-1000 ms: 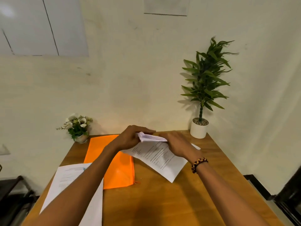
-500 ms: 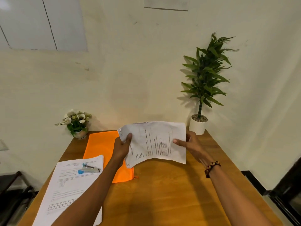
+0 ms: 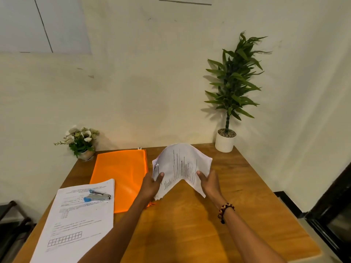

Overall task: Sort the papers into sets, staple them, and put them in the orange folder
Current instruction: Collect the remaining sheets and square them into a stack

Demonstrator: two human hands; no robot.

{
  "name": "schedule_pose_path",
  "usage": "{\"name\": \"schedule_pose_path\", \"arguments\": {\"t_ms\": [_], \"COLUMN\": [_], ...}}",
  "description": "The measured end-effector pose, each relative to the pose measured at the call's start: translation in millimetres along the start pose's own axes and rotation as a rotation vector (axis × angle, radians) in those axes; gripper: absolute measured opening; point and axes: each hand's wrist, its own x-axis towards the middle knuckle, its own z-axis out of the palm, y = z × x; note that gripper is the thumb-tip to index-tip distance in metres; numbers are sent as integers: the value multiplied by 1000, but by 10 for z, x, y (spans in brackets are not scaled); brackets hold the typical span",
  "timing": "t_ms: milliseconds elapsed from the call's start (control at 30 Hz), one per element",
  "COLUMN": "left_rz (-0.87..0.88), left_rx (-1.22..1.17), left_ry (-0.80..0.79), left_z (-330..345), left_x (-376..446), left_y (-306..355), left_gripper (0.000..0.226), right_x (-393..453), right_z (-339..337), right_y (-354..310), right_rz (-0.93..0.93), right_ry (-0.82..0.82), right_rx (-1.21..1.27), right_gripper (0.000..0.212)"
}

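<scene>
Holding a set of papers (image 3: 181, 164) above the wooden table (image 3: 209, 224) with 2 hands, the sheets arching upward in the middle and drooping at both sides. Gripping the left edge with the left hand (image 3: 152, 184), thumb (image 3: 159, 176) lying on the printed face and the other fingers hidden behind the sheets. Gripping the right edge with the right hand (image 3: 209, 185), thumb (image 3: 201, 175) pressing on the front, remaining fingers curling underneath out of sight. Wearing a beaded bracelet (image 3: 225, 211) on the right wrist.

Lying flat on the table just left of the held papers: the orange folder (image 3: 121, 175), its far end near the wall, its near right corner passing behind the left forearm. Resting at the near left of the table, overlapping the folder's near left corner: a second stack of papers (image 3: 76, 224), printed side up, with a grid of boxes near its lower edge. Sitting on top of that stack, toward its far end: a silver stapler with blue ends (image 3: 97, 196).

Standing at the far left corner of the table: a small pot of white flowers (image 3: 80, 141). Standing at the far right corner: a tall green plant in a white pot (image 3: 230, 95), against a pale wall.
</scene>
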Motion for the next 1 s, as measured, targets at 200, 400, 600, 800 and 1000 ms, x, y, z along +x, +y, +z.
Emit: {"name": "schedule_pose_path", "arguments": {"t_ms": [200, 400, 600, 800, 1000], "left_rz": [-57, -131, -85, -47, -98], "left_rx": [-104, -193, -110, -57, -147], "left_ry": [34, -93, -82, -138, -172], "left_z": [-238, -492, -481, -592, -647], "left_x": [54, -76, -177, -153, -230], "left_y": [120, 44, -114, -97, -44], "left_gripper": [31, 25, 28, 26, 24], "right_x": [100, 124, 52, 47, 12], "right_z": [-184, -354, -308, -340, -316], "right_y": [26, 143, 237, 194, 246], "right_rz": [-8, 116, 184, 176, 196], "right_ry": [16, -182, -233, -312, -312], "right_rx": [-99, 101, 124, 130, 166], "right_gripper": [21, 39, 37, 40, 39]}}
